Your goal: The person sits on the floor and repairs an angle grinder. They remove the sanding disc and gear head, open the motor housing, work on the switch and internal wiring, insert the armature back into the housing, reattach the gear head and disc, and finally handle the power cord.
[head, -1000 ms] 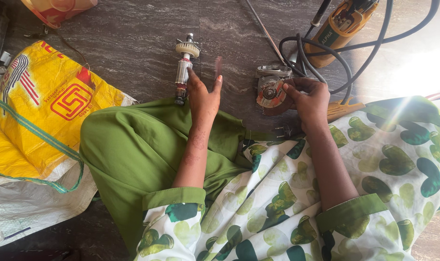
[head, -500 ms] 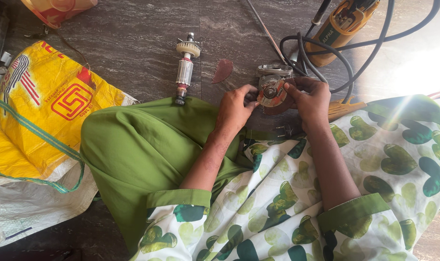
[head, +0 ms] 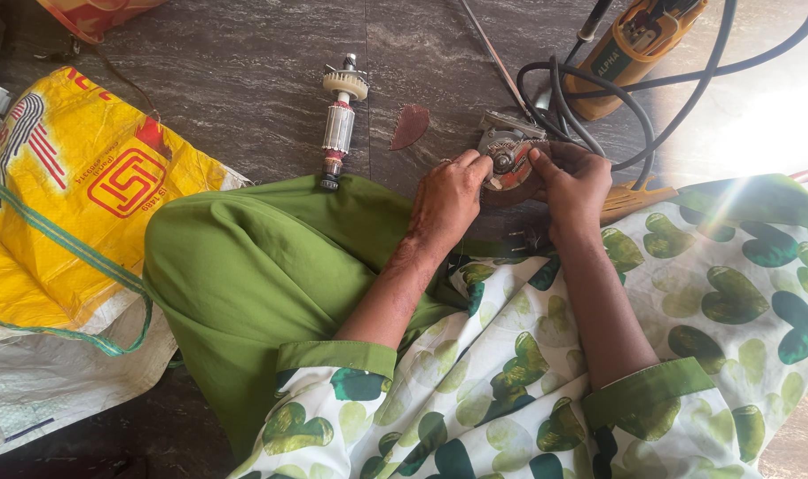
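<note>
Both my hands meet on a small round metal gear housing (head: 508, 160) with a reddish disc, held just above my lap. My left hand (head: 450, 197) grips its left side with fingertips on the rim. My right hand (head: 572, 182) holds its right side, thumb on top. A motor armature (head: 340, 124) with a cream fan and copper windings lies upright on the dark stone floor, left of the housing and apart from my hands. A small dark red leaf-shaped piece (head: 410, 125) lies between the armature and the housing.
A yellow woven sack (head: 67, 195) lies at the left over a white bag (head: 40, 381). An orange power tool body (head: 633, 49) with looping black cables (head: 590, 98) lies at the top right. My green-clad knees fill the lower frame.
My left hand has left the armature and moved right onto the gear housing, joining my right hand. The armature stays on the floor.
</note>
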{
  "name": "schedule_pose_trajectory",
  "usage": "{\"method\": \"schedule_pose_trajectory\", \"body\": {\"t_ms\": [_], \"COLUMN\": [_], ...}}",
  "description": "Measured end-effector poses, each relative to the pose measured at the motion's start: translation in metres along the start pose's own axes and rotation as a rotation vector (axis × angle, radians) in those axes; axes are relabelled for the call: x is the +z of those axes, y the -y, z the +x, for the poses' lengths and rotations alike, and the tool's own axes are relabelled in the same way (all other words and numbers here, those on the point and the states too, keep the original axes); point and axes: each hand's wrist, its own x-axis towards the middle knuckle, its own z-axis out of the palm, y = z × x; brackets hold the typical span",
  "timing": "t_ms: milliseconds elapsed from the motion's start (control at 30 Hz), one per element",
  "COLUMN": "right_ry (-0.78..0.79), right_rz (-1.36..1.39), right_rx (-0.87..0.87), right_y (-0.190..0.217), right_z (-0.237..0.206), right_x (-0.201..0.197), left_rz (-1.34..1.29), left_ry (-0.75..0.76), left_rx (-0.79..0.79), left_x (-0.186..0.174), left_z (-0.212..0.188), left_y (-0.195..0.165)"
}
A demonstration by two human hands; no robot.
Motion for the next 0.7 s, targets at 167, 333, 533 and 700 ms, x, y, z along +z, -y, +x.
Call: {"method": "schedule_pose_trajectory", "body": {"t_ms": [167, 333, 533, 700], "right_ry": [-0.015, -0.033, -0.053, -0.01], "right_rz": [0.005, 0.057, 0.03, 0.092], "right_rx": [-0.018, 0.033, 0.011, 0.054], "right_y": [0.004, 0.009, 0.009, 0.01], "right_z": [-0.004, -0.005, -0.004, -0.001], "right_x": [0.001, -0.001, 0.0, 0.0], "left_rz": [-0.196, -0.379, -0.848, -1.154], "left_ry": [0.005, -0.052, 0.001, -0.021], "left_rx": [0.013, 0.028, -0.17, -0.301], "left_x": [-0.013, -0.017, 0.002, 0.014], "left_z": [0.003, 0.006, 0.006, 0.006], "left_y": [-0.001, 0.006, 0.023, 0.031]}}
